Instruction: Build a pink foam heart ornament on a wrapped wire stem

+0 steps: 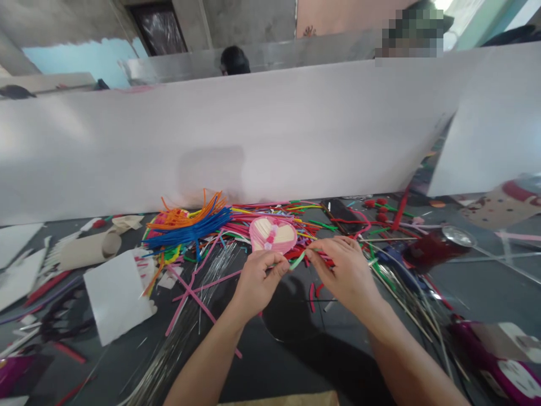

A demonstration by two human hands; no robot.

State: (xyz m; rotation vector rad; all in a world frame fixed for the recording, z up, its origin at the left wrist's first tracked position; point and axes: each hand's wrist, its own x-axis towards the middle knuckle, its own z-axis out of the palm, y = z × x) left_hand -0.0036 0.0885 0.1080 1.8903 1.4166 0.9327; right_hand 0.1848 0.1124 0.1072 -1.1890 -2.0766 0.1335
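Observation:
Between my two hands stretches a short light-green pipe cleaner [297,260]. My left hand [262,277] pinches its left end between thumb and fingers. At its right end, the thumb and forefinger of my right hand [343,269] are closed on it. Just beyond my left hand lies a pink and cream heart [284,239] with small pink and red flower-like pieces down its middle. Behind and around the heart spreads a heap of coloured pipe cleaners, with a blue bundle [190,230] and an orange bundle [180,215] to its left.
Thin metal wires [177,327] lie left of my hands. A cardboard tube [91,251] and a white sheet [120,296] are further left. On the right are a dark red can [439,247], a phone [341,215] and a purple box [490,361]. A white partition [296,135] stands behind.

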